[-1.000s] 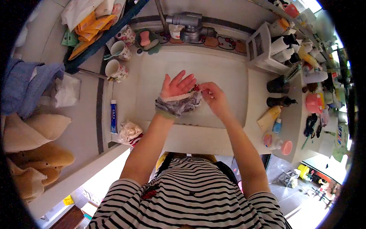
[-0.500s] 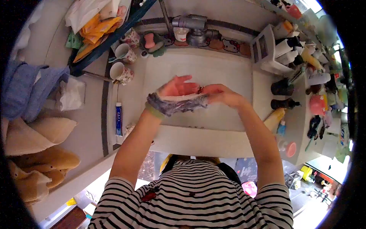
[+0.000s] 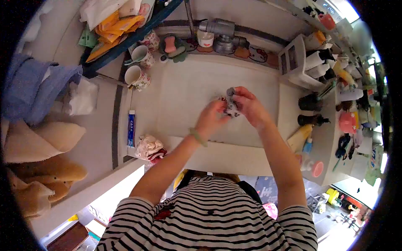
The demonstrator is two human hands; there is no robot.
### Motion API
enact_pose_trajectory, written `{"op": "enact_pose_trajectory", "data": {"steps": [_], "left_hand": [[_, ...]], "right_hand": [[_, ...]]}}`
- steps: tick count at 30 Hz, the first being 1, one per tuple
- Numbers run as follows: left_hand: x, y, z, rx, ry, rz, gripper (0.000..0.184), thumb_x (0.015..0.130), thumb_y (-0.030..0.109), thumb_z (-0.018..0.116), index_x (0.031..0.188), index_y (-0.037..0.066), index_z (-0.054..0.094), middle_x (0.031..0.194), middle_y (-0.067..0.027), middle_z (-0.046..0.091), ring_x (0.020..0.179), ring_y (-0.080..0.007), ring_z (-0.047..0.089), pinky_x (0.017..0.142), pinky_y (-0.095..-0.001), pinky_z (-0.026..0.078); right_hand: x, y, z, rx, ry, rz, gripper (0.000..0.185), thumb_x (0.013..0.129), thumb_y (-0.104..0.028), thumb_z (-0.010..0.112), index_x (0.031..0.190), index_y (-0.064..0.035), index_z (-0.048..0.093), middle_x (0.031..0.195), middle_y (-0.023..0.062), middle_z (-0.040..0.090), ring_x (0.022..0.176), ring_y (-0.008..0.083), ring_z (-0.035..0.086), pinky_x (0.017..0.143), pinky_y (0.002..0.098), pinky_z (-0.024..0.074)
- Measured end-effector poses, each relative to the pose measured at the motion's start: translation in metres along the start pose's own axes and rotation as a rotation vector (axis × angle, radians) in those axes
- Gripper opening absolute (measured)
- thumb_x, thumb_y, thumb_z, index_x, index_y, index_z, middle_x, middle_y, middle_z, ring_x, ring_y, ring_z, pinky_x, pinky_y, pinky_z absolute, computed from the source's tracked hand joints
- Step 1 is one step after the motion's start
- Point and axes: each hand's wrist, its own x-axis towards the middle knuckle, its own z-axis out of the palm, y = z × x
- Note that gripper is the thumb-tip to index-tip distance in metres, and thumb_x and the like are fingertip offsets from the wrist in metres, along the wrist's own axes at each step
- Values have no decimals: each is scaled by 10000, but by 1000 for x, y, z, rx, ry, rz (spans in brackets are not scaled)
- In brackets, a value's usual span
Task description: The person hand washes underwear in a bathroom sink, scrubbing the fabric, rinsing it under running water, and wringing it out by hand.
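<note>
A small bunched grey-and-white cloth piece (image 3: pixel 231 102) is held between my two hands above the white sink basin (image 3: pixel 184 83). My left hand (image 3: pixel 211 116), with a pale green bracelet (image 3: pixel 197 137) on its wrist, closes on the cloth's left side, its fingertips partly hidden. Pinched in my right hand (image 3: pixel 250 108) is the cloth's upper right part. Something small, dark and reddish shows by the left fingers, too small to name.
A grey faucet (image 3: pixel 224 35) stands at the back, beside a soap dish (image 3: pixel 173 48). Floral mugs (image 3: pixel 137 78) and a toothpaste tube (image 3: pixel 131 129) line the left ledge, near crumpled fabric (image 3: pixel 150 147). Bottles and a white rack (image 3: pixel 293 56) crowd the right.
The grey cloth was stretched around my left wrist and pulled by my right hand. Now it is off the wrist and bunched between both hands, farther right. My left palm has turned down.
</note>
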Motion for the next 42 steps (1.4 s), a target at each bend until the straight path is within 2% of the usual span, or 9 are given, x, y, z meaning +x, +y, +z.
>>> {"op": "enact_pose_trajectory", "data": {"steps": [9,12,18,20,22,24,26,31,42], "left_hand": [[15,22,20,210,276,-31,93,743,86,544,774,8,505,683,-155,538,614,-283,523,585,-359,429],[22,35,8,227,142,-145,117,770,137,506,807,30,537,689,-166,563,665,-338,556,589,-394,437],[27,46,-3,241,39,-119,145,760,172,550,747,32,510,579,-143,489,548,-280,504,528,-358,411],[29,39,-9,241,-2,-113,167,755,186,569,722,35,507,578,-112,489,546,-224,492,522,-332,399],[31,33,-24,243,-46,-114,191,750,201,588,698,38,503,577,-81,488,544,-168,480,516,-306,387],[35,30,-47,-370,-224,-534,200,743,217,619,694,55,512,643,-7,506,613,-82,469,544,-249,374],[38,22,-65,-335,-341,-530,176,740,215,634,722,77,525,665,20,499,631,-72,463,565,-230,371],[35,4,-79,-172,-560,-489,190,756,242,637,761,83,535,685,41,491,669,-59,452,603,-206,350],[38,-39,-50,-910,-160,-577,99,828,210,534,819,117,501,736,41,494,678,-57,481,575,-218,384]], "right_hand": [[1,-1,-12,-317,3,-134,276,789,-83,554,1062,-70,516,933,12,558,866,106,516,774,274,423],[12,18,-29,-829,122,-382,335,764,-54,570,1092,-49,501,945,24,563,899,117,515,782,282,431],[-10,33,20,-605,78,-264,360,709,-100,606,1050,-19,522,964,115,585,880,241,567,769,330,453],[0,44,22,-1003,296,-361,298,721,-121,593,994,-12,542,862,113,602,845,221,577,731,335,456],[7,52,11,-899,289,-339,256,735,-127,588,960,-9,554,815,89,598,817,198,571,708,325,453],[8,48,-4,-806,285,-319,218,749,-134,583,926,-7,566,769,65,593,789,175,566,686,315,451],[2,36,-13,-206,145,-185,166,772,-146,585,873,-14,582,760,29,576,732,138,544,651,288,439],[-8,16,-12,60,90,-4,170,796,-177,574,878,-28,571,772,8,569,718,104,532,643,246,429],[18,28,-59,-119,-162,112,152,772,-173,615,876,-73,569,820,-23,565,779,109,524,668,242,413]]}}
